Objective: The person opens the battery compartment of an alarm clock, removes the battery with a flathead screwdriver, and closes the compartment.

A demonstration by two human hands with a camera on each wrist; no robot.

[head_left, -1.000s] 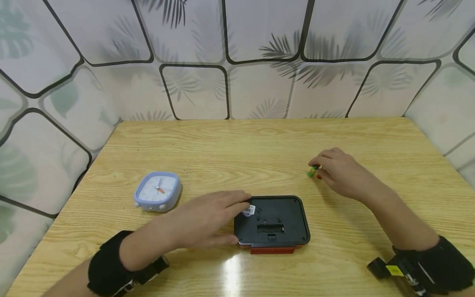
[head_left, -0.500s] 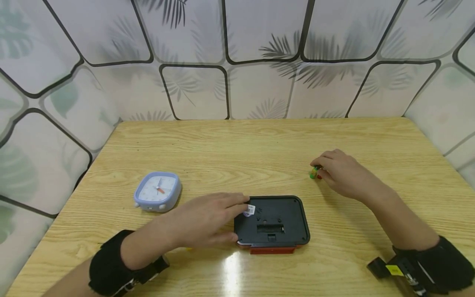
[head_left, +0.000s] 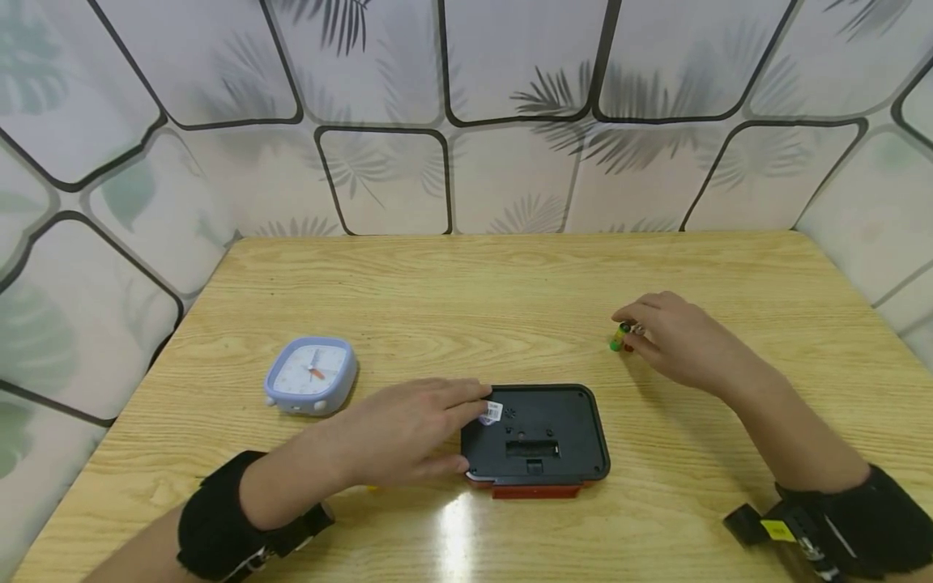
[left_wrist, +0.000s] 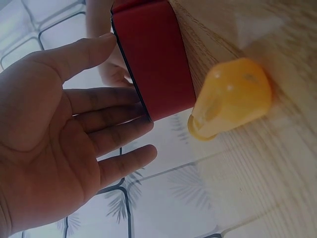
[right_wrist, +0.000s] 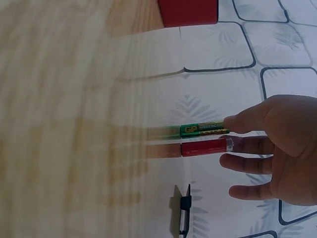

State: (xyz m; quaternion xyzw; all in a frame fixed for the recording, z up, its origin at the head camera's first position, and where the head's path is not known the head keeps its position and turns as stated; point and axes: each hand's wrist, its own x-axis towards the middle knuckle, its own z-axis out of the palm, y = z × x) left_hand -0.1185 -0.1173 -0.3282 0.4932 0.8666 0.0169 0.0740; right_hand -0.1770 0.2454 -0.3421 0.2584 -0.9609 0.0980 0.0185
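My left hand [head_left: 411,425] rests with extended fingers at the left edge of a red case with a black back [head_left: 554,413]. A bare slot [head_left: 532,448] shows in that back, with a barcode sticker [head_left: 492,412] near my fingertips. The left wrist view shows the case's red side [left_wrist: 153,59] by the fingers. My right hand [head_left: 681,340] pinches the top of a green GP battery [right_wrist: 200,130] between thumb and index finger. The battery stands upright on the table. Right beside it stands a red battery [right_wrist: 204,147] with a silver end.
A light blue alarm clock [head_left: 309,376] stands on the left. A yellow pear-shaped thing [left_wrist: 235,96] lies close to my left hand, mostly hidden in the head view. Near the batteries is a thin black clipped piece [right_wrist: 185,210]. A patterned backdrop [head_left: 510,178] borders the table.
The green battery has gone from tilted to upright beside the red one, my right hand shifting slightly to the right with it. My left hand and the case have stayed put.
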